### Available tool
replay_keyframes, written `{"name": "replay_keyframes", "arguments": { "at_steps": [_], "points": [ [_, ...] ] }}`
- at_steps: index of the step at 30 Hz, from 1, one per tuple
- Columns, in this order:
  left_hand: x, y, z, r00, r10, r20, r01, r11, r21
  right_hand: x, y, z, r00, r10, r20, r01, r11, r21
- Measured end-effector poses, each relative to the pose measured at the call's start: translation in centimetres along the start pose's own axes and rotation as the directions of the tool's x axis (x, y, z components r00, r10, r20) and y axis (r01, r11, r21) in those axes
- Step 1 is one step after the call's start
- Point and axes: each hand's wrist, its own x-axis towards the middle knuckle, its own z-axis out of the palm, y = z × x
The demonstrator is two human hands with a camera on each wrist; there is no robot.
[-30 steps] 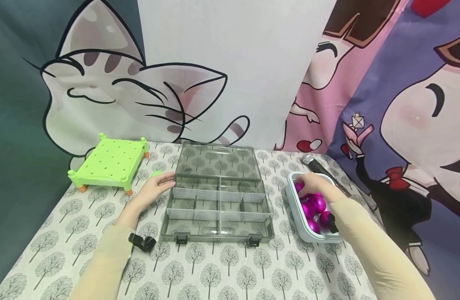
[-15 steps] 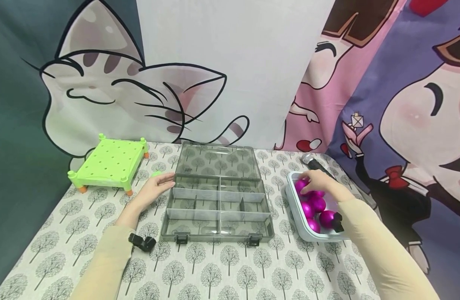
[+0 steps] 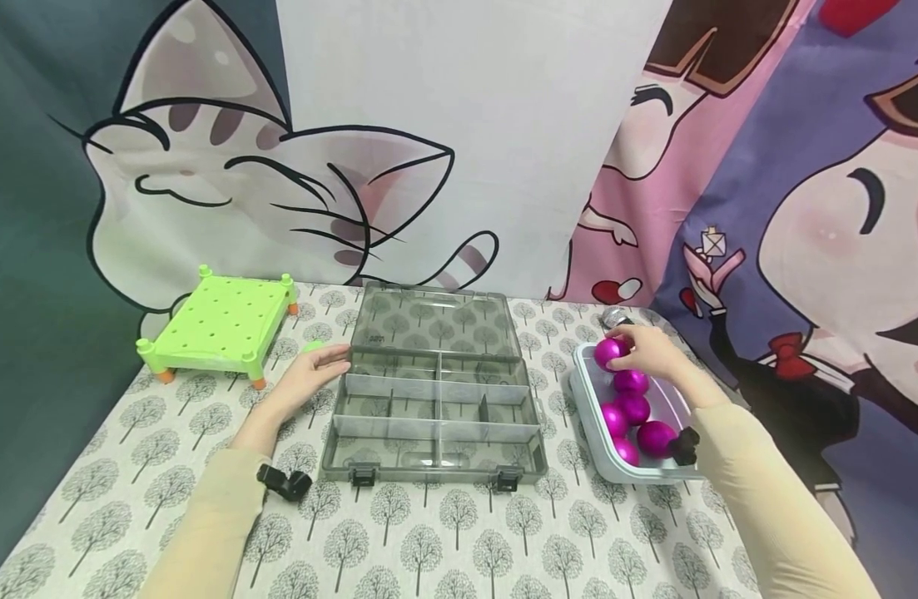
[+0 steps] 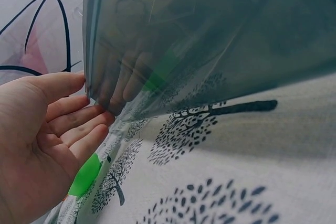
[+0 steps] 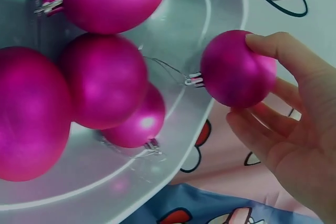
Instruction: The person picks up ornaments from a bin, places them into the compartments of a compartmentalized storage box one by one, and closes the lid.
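Note:
My right hand (image 3: 649, 353) pinches a shiny magenta Christmas ball (image 5: 239, 69) between thumb and fingers, above the far end of a pale blue plastic bin (image 3: 595, 445). The ball's silver cap and wire loop point toward the bin in the right wrist view. Several more magenta balls (image 3: 633, 409) lie in the bin. In the middle stands a clear grey compartment box (image 3: 429, 474), its lid (image 3: 436, 320) laid back. My left hand (image 4: 58, 129) touches the box's left side with fairly straight fingers; it holds nothing.
A lime green perforated stand (image 3: 222, 320) with orange feet is at the back left. A small green object (image 3: 313, 346) lies behind my left hand. A microphone (image 3: 616, 317) rests behind the bin, partly hidden. A printed curtain (image 3: 473, 150) hangs at the back.
The right hand has lifted one Christmas ball from among the others to the bin's far rim, moving slightly up and right. The left hand and the compartment box stay where they were.

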Motion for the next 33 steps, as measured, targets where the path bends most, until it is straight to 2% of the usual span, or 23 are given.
{"name": "replay_keyframes", "arguments": {
  "at_steps": [8,18,27,33],
  "points": [
    [0.0,0.0,-0.2,1.0,-0.011,-0.002,0.011,1.0,-0.006,0.3,-1.8,-1.2,0.987,-0.028,-0.156,0.037,0.998,0.053],
    [-0.1,0.0,-0.1,1.0,-0.016,0.0,0.016,1.0,-0.018,2.2,-5.1,-1.1,0.976,-0.033,-0.217,0.062,0.99,0.128],
    [0.1,-0.1,-0.1,1.0,-0.001,-0.001,0.001,1.0,-0.009,5.2,-9.7,-0.4,0.959,-0.009,-0.283,0.094,0.953,0.289],
    [0.2,-0.3,-0.1,1.0,0.003,-0.001,-0.003,1.0,-0.006,7.0,-13.2,0.4,0.958,-0.025,-0.286,0.137,0.914,0.382]
  ]
}}
